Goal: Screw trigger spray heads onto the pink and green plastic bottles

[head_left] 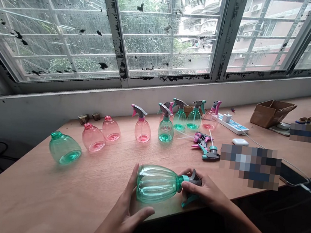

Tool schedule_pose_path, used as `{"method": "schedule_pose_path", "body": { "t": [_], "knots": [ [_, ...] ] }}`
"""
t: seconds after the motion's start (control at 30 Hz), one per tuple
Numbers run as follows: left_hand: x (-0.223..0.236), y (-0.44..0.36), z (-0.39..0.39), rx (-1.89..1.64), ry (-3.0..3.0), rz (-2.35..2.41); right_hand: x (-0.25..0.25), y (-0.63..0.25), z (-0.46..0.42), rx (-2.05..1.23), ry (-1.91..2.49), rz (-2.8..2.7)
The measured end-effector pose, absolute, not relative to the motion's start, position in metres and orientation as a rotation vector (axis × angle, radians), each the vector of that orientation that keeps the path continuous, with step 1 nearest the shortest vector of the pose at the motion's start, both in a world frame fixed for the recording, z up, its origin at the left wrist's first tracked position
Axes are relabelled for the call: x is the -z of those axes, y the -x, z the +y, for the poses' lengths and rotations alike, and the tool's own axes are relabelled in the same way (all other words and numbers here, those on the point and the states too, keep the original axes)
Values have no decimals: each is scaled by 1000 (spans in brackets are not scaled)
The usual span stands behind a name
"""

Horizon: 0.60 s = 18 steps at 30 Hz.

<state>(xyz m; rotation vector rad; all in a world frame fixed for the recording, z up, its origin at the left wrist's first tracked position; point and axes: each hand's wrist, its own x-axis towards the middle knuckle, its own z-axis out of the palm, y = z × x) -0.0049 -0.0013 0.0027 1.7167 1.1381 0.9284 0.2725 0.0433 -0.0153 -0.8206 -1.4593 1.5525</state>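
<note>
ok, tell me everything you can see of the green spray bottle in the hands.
Green spray bottle: translucent, plastic-looking, with a fluted body narrowing to the neck. A turquoise collar and grey spray head sit at the neck; a turquoise trigger points down. It's held roughly horizontal near the table's front edge, base to the left. The right hand grips the neck end; the left hand is spread around the base, exact contact unclear.
</note>
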Motion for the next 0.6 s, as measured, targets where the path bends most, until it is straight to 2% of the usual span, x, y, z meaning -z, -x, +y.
{"method": "schedule_pose_path", "body": {
  "t": [0.13,0.6],
  "knots": [
    [0,6,0,-960,-1587,1092,14,-272,43,-1562,845,-1457],
    [-1,7,-1,-889,-1695,1113,21,-274,46,-1577,824,-1460]
  ]
}}
